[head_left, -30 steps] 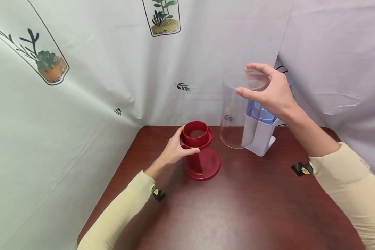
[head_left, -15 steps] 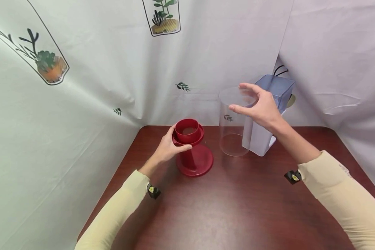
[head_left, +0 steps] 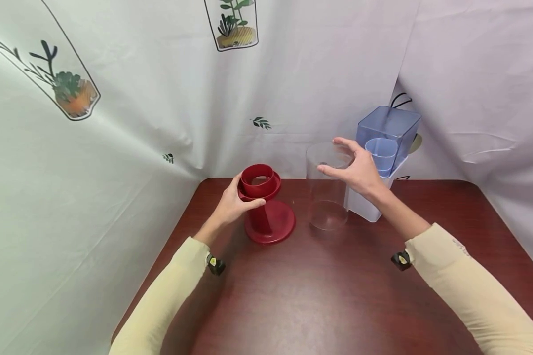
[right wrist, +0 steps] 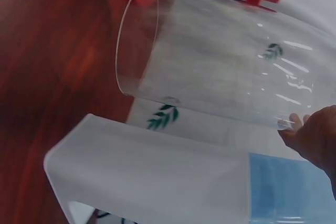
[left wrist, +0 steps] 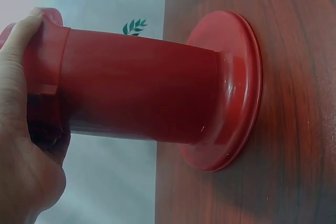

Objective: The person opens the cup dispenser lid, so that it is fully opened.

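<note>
A red plastic stand (head_left: pixel 272 223), with a round flat base, a thick column and an open ring-shaped top, stands upright on the table. My left hand (head_left: pixel 225 206) grips it round the upper collar, thumb at the near side; the far fingers are partly hidden. To its right, a clear cylinder (head_left: pixel 322 190) is held upright by its upper rim in my right hand (head_left: pixel 359 170), thumb and fingers spread across it. In the right wrist view the clear cylinder (right wrist: pixel 220 56) shows its open lower end; whether that end touches the table I cannot tell.
Behind my right hand stands a white appliance with a translucent blue tank (head_left: pixel 384 123) and a blue cup-like part (head_left: pixel 381 154). A black cable (head_left: pixel 401 98) runs behind it. A patterned white curtain (head_left: pixel 293 74) borders the dark red-brown table (head_left: pixel 320 296).
The clear cylinder has come down and slightly left with my right hand, uncovering the blue tank. My left hand and the red stand have shifted left and a little toward the back.
</note>
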`<state>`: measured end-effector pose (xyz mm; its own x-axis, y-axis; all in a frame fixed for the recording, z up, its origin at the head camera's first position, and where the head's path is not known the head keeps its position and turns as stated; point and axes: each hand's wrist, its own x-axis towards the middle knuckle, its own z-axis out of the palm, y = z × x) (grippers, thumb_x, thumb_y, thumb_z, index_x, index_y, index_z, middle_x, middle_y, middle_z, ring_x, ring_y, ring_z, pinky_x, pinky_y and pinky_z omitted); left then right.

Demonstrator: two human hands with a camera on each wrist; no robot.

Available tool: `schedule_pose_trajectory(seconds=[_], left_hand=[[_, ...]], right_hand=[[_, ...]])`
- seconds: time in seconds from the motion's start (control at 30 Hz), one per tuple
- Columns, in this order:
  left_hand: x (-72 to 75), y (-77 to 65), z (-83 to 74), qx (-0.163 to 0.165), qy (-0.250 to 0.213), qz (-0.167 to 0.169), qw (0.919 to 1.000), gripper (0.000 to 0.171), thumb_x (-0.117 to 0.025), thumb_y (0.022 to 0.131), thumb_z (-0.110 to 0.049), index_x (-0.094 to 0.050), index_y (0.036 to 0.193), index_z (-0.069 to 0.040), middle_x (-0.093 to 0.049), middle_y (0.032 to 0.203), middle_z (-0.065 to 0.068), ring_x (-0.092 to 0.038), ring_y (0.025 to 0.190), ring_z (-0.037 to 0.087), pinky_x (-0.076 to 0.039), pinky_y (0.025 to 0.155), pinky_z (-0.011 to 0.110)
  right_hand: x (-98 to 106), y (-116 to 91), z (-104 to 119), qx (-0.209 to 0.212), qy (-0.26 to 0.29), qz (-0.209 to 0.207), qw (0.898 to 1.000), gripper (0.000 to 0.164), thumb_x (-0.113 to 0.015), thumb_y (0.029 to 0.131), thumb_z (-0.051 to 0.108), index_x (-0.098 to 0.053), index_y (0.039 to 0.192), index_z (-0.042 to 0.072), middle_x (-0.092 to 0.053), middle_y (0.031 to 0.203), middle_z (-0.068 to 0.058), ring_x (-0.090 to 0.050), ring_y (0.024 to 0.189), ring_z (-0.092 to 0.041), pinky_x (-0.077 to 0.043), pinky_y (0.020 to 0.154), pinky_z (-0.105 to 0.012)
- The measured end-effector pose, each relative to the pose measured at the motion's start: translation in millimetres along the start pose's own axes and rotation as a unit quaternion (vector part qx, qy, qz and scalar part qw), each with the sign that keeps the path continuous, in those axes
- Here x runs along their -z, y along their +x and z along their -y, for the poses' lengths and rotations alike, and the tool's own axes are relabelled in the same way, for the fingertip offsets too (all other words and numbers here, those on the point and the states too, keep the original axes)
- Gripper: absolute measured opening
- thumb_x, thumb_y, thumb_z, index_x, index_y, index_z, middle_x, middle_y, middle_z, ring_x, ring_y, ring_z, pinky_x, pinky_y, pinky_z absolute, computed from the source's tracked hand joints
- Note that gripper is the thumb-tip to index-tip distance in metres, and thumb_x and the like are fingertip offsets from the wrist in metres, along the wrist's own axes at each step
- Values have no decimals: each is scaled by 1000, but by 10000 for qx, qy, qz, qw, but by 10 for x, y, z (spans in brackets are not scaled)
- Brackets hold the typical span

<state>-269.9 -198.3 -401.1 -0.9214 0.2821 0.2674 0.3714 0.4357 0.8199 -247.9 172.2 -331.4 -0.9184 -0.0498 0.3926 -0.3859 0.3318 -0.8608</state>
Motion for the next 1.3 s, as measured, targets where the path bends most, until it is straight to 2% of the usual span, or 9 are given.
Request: schedule_pose_trajectory(seconds=[0.1,0.3,0.57,0.8,1.0,1.3], left_hand=[[20,20,22,69,53,-74,9999,100,-92,84,-36,-33,163,-17,-51,154,8,-53,133,24,-59,98,47],[57,64,62,193,19,-179,9997,99,-91,85,-37,-34,163,-19,-52,152,2,-52,134,25,-58,98,49],[75,108,71,263,-16,-238,9994,101,-91,84,-39,-33,163,-18,-51,152,3,-52,135,25,-59,98,48],[74,155,90,328,60,-292,9990,101,-91,84,-40,-32,163,-18,-51,152,4,-52,135,26,-59,98,48],[78,185,122,362,40,-333,9988,102,-91,84,-40,-31,164,-18,-51,153,3,-52,135,25,-59,98,47],[65,272,138,403,87,-436,9982,105,-90,84,-41,-29,165,-16,-48,156,9,-51,136,27,-58,100,50]], right_hand=[[-87,9,-106,26,-25,-91,10000,82,-94,80,28,-56,151,10,-56,153,-10,-52,143,-33,-45,113,-54],[-227,47,-261,94,21,-331,9994,89,-95,78,29,-53,153,7,-56,153,-14,-53,141,-35,-42,116,-55],[-333,121,-417,32,-60,-409,9991,94,-95,78,31,-49,156,7,-53,155,-12,-52,141,-34,-42,116,-52],[-410,192,-525,111,-111,-449,9989,94,-96,78,29,-49,156,6,-55,152,-13,-53,139,-33,-42,115,-54],[-469,245,-606,179,-68,-505,9985,96,-98,75,25,-49,156,5,-55,152,-15,-51,141,-30,-39,118,-50],[-491,300,-675,197,42,-552,9983,95,-97,76,22,-48,155,2,-52,155,-16,-48,145,-32,-35,121,-52]])
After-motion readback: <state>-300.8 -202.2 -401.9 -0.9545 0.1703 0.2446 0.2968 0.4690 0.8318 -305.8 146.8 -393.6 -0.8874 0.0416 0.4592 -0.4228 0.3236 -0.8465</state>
